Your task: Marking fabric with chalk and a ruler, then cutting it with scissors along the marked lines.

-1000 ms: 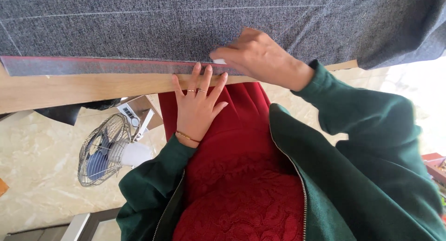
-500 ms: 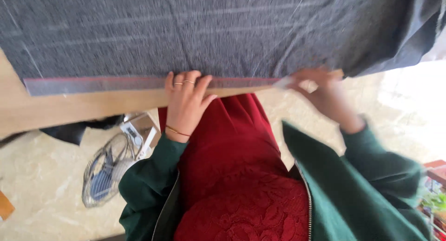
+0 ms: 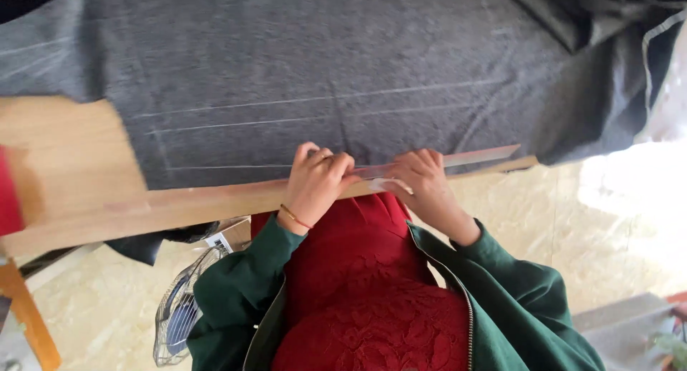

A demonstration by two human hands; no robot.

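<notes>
- Grey fabric (image 3: pixel 343 77) lies spread flat over the wooden tabletop (image 3: pixel 64 156), chalk lines running across it; its near edge sits along the tabletop's front edge.
- A clear ruler (image 3: pixel 458 160) lies along that near edge, apparently laid there as a straightedge.
- Left hand (image 3: pixel 318 181): fingers curled together, pressing down on the ruler's end and the fabric, pinning both.
- Right hand (image 3: pixel 428 181): fingers closed, seemingly pinching a small pale piece, possibly chalk (image 3: pixel 390 186), against the ruler; the view is too blurred to confirm.
- A wire-guarded fan (image 3: pixel 179 314) stands on the floor below.
</notes>
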